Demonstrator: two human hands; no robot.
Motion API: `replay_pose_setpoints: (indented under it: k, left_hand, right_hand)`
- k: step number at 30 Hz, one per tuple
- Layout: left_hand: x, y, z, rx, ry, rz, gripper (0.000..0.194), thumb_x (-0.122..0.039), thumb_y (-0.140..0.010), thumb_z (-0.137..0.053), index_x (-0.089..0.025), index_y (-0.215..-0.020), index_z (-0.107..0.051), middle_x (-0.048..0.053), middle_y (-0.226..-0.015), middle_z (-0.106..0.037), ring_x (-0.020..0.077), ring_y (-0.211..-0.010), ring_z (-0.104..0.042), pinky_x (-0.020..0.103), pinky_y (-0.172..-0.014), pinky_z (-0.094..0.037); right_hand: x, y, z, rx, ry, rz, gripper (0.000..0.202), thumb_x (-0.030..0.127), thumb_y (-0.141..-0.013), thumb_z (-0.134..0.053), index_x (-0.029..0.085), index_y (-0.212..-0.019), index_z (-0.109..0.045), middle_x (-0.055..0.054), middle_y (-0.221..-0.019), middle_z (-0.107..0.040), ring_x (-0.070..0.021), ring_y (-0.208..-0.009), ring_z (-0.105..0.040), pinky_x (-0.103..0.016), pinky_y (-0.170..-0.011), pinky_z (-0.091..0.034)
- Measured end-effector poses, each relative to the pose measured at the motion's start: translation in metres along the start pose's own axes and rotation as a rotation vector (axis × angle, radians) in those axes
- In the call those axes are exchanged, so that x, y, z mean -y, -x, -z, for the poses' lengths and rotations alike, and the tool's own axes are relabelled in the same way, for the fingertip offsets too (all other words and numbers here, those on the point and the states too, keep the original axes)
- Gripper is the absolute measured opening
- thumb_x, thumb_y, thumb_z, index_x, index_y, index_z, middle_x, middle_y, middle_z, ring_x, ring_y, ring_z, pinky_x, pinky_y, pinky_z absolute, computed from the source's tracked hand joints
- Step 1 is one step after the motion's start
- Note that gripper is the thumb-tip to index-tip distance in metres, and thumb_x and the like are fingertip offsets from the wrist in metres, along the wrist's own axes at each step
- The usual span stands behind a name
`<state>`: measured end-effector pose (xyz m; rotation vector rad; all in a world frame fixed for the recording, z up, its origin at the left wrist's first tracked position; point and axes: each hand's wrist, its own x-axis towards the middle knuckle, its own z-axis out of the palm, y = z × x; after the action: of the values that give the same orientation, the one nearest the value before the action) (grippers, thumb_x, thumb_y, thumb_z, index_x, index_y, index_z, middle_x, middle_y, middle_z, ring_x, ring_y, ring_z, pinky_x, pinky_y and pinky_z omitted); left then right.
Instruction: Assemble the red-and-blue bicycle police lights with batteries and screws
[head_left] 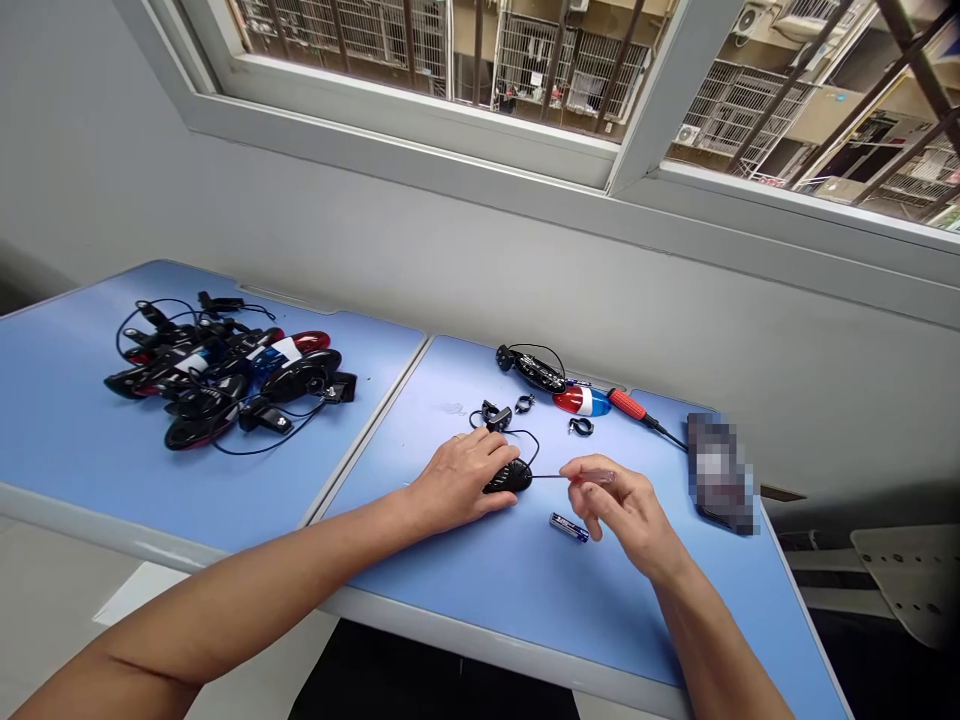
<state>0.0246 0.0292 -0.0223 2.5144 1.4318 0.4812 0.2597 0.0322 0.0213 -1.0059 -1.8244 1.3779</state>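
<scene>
My left hand (463,482) lies over a black oval device (513,477) on the blue table (450,580), its fingers wrapped over the device's left part. My right hand (611,505) grips a screwdriver (600,477) with a translucent handle. The thin shaft points left and its tip meets the device's right end. A dark blue battery (569,527) lies just below, near my right fingers. Behind my left hand a black clamp part (496,415) and a thin cable rest beside the device.
Black, red and blue devices (225,375) with cables pile up at left. Behind the hands lie another black device (538,370), a red-and-blue cover (583,402), ring clamps (580,427) and a red-handled screwdriver (627,404). A blurred dark object (720,472) sits at right.
</scene>
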Motion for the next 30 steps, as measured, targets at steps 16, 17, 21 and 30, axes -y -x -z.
replay_pose_setpoints:
  k: [16,17,21,30]
  left_hand:
    - [-0.002,0.001,0.002,-0.007,-0.059,-0.033,0.043,-0.039,-0.083,-0.073,-0.021,-0.118,-0.055,0.006,-0.112,-0.064,0.0257,-0.103,-0.056,0.037,-0.080,-0.047]
    - [-0.002,0.001,0.002,-0.006,-0.067,-0.035,0.043,-0.039,-0.083,-0.072,-0.021,-0.117,-0.056,0.006,-0.112,-0.064,0.0256,-0.102,-0.056,0.037,-0.080,-0.047]
    - [-0.001,0.000,0.002,-0.017,-0.086,-0.030,0.045,-0.041,-0.082,-0.073,-0.020,-0.118,-0.056,0.006,-0.112,-0.064,0.0259,-0.101,-0.056,0.037,-0.078,-0.047]
    - [0.002,-0.001,0.002,-0.026,-0.081,-0.031,0.046,-0.043,-0.082,-0.073,-0.020,-0.118,-0.056,0.006,-0.113,-0.064,0.0260,-0.102,-0.056,0.036,-0.079,-0.047]
  right_hand:
    - [-0.010,-0.002,-0.016,-0.313,0.364,0.208,0.015,0.029,-0.091,-0.056,0.019,-0.082,-0.062,0.005,-0.054,-0.049,-0.0077,-0.044,-0.039,-0.022,-0.042,-0.035]
    - [-0.007,-0.001,-0.015,-0.247,0.293,0.149,0.016,0.031,-0.091,-0.057,0.019,-0.082,-0.063,0.005,-0.054,-0.048,-0.0079,-0.045,-0.041,-0.021,-0.043,-0.038]
    - [0.005,0.003,-0.002,0.021,0.067,-0.049,0.021,0.038,-0.091,-0.056,0.020,-0.100,-0.063,0.000,-0.071,-0.060,-0.0111,-0.056,-0.054,-0.023,-0.048,-0.050]
    - [-0.011,-0.005,-0.006,-0.437,0.522,0.213,0.021,0.036,-0.086,-0.063,0.019,-0.075,-0.065,0.003,-0.056,-0.056,-0.0080,-0.044,-0.041,-0.023,-0.044,-0.039]
